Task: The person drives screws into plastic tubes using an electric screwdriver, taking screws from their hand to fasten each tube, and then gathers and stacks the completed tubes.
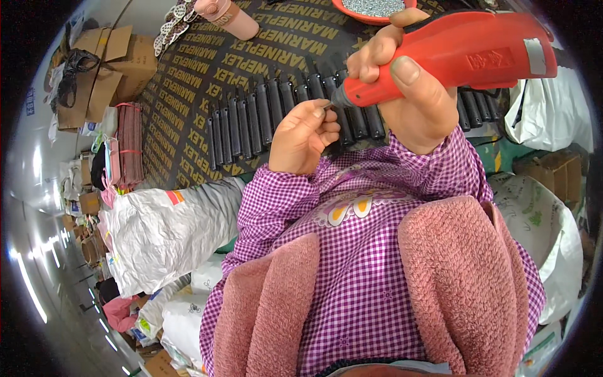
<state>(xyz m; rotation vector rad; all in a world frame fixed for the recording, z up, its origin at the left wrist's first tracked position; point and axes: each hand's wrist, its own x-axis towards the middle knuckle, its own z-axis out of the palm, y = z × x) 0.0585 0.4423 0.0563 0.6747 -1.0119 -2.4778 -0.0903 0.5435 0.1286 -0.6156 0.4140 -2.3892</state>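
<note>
Pink fleece knees [465, 283] below — hands up over the table [207, 69].
Right hand [414, 94] clenched round the red power tool [465, 50], tip touching a small piece [326, 108] pinched by the left hand [304, 135] — a slip could nick fingertips.

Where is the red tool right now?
In the head view, the red tool is at upper right, gripped in the right hand, its tip beside the left hand above the row of black pieces.

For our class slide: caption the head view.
Right hand holds a red power tool to a small piece in the left hand.
</note>
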